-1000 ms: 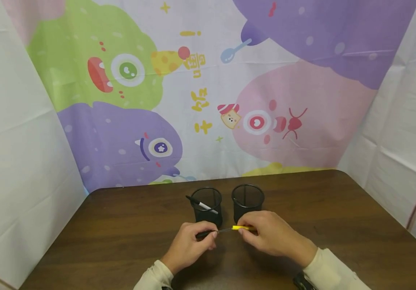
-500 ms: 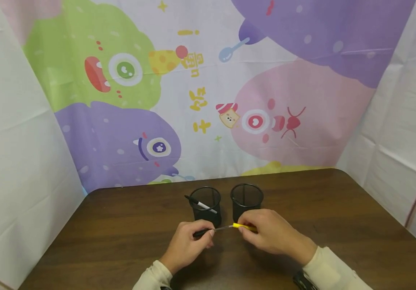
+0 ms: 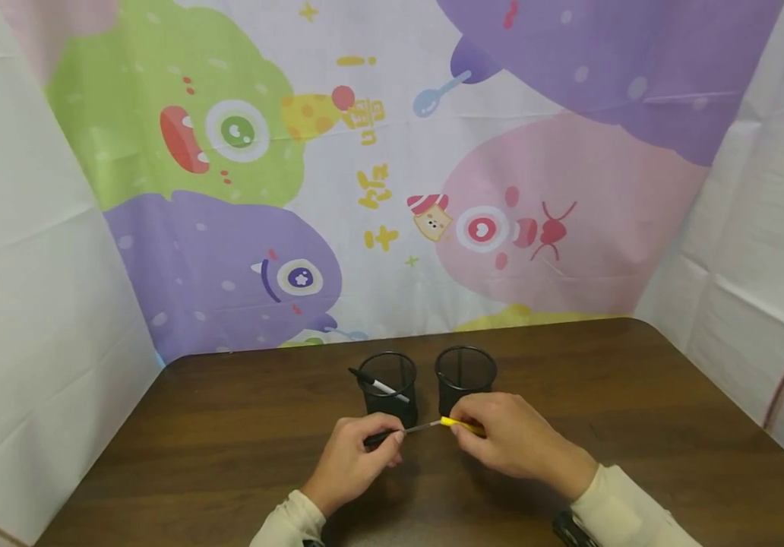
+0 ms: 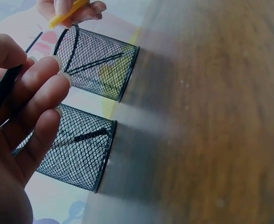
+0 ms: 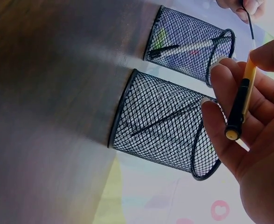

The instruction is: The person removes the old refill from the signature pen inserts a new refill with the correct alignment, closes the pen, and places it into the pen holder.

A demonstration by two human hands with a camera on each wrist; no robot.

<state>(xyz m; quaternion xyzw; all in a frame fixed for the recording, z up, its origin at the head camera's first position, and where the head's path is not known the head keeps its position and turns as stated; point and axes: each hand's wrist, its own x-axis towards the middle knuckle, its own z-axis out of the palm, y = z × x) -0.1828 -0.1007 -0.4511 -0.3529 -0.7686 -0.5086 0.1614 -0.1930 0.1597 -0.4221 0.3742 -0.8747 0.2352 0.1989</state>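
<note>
My left hand [image 3: 354,457] pinches a black pen piece [image 3: 380,438] between thumb and fingers. A thin grey rod like a refill [image 3: 425,427] sticks out of it to the right. Across from it, my right hand [image 3: 518,434] pinches a yellow pen barrel [image 3: 462,427]. The right wrist view shows its black rear part [image 5: 240,103] and round yellow end button [image 5: 231,134]. In the head view the rod's tip meets the barrel's left end, while in the left wrist view the rod [image 4: 34,41] is plainly visible pointing toward the barrel [image 4: 67,15].
Two black mesh pen cups stand just beyond my hands on the brown wooden table [image 3: 228,433]. In the left cup [image 3: 392,410] leans a white marker with a black end [image 3: 378,385]. The right cup [image 3: 452,399] stands partly behind my right hand. A cartoon-printed cloth [image 3: 392,296] hangs behind the table.
The yellow barrel and the rod's tip have risen slightly, so the rod now slants up toward the right. Both hands keep their grips, and the cups stay put.
</note>
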